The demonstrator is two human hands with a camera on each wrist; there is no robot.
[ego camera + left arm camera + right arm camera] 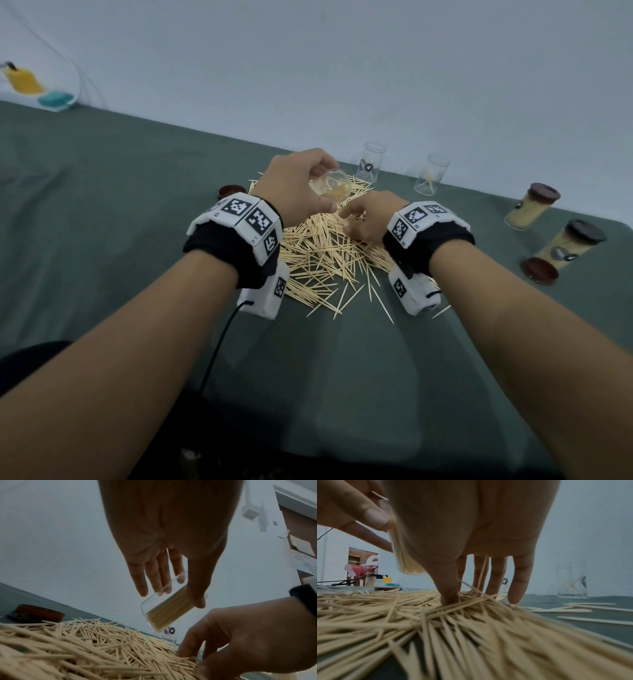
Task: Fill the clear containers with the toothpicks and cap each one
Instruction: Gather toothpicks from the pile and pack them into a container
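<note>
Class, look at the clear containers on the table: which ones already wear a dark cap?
The two toothpick-packed containers far right are capped. The two upright ones by the wall stand open, nearly empty.

A pale blue-grey wall (342, 68) rises directly behind a table covered in a dull green cloth (102, 205), seen under dim, even light. At the table's far left corner sit a yellow object (23, 80) and a teal one (54, 99), with thin white cables (80, 78) looping up the wall beside them. The right wrist view shows a brown wooden cabinet (362, 555) in the distance, a red-and-white carton (360, 568) before it. The left wrist view shows a white wall fitting (250, 511) and a brown door frame (298, 524).
</note>
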